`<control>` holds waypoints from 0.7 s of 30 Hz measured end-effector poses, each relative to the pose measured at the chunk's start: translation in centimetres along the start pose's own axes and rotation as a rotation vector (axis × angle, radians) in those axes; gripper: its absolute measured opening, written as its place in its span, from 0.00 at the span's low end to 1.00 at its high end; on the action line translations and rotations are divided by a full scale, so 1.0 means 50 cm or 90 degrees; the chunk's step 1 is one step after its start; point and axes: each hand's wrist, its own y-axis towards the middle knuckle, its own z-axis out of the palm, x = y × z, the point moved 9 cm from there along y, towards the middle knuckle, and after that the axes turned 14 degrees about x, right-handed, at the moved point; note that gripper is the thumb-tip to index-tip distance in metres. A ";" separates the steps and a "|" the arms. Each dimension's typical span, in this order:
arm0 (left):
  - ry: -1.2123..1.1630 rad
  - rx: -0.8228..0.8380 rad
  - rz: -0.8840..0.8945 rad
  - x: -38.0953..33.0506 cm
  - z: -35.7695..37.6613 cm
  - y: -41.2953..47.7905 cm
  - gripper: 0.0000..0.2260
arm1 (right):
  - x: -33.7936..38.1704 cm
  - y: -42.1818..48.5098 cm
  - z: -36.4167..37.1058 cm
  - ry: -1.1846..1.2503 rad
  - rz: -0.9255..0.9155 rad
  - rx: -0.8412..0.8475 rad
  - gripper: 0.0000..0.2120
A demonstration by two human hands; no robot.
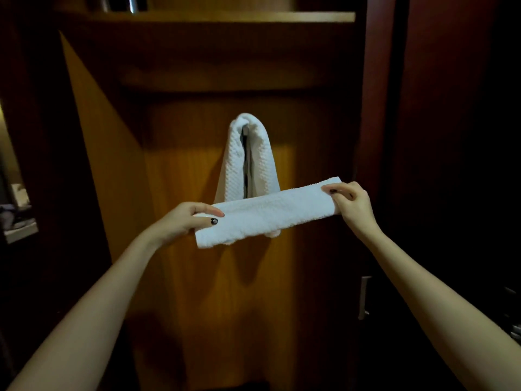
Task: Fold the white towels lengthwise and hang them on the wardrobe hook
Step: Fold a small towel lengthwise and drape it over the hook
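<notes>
A white towel folded into a long narrow strip (267,214) is stretched between my hands in front of the wardrobe. My left hand (184,221) pinches its left end and my right hand (351,203) pinches its right end, which sits a little higher. Behind it, a second white textured towel (263,159) hangs draped over the wardrobe hook (244,131), its two halves falling side by side. The held strip covers the lower part of the hanging towel. Only a dark sliver of the hook shows between the folds.
The wooden wardrobe back panel (197,277) fills the middle, with a shelf (214,16) overhead and a side wall (98,142) at left. A dark door with a metal handle (364,297) stands at right. A dim counter (17,227) shows at far left.
</notes>
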 end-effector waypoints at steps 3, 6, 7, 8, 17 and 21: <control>-0.046 -0.094 0.030 -0.033 -0.079 0.020 0.11 | 0.050 0.059 -0.002 -0.030 -0.060 -0.027 0.14; -0.075 -0.242 0.069 -0.051 -0.156 0.029 0.12 | 0.086 0.117 -0.002 -0.047 -0.095 -0.038 0.13; -0.075 -0.276 0.080 -0.054 -0.177 0.036 0.12 | 0.096 0.137 -0.001 -0.054 -0.106 -0.039 0.13; -0.062 -0.302 0.087 -0.061 -0.196 0.045 0.12 | 0.104 0.158 0.000 -0.060 -0.118 -0.042 0.14; 0.064 -0.453 0.203 -0.147 -0.371 0.145 0.09 | 0.157 0.370 -0.012 -0.061 -0.168 -0.093 0.15; 0.019 -0.482 0.230 -0.158 -0.468 0.200 0.11 | 0.184 0.476 -0.002 -0.064 -0.176 -0.122 0.16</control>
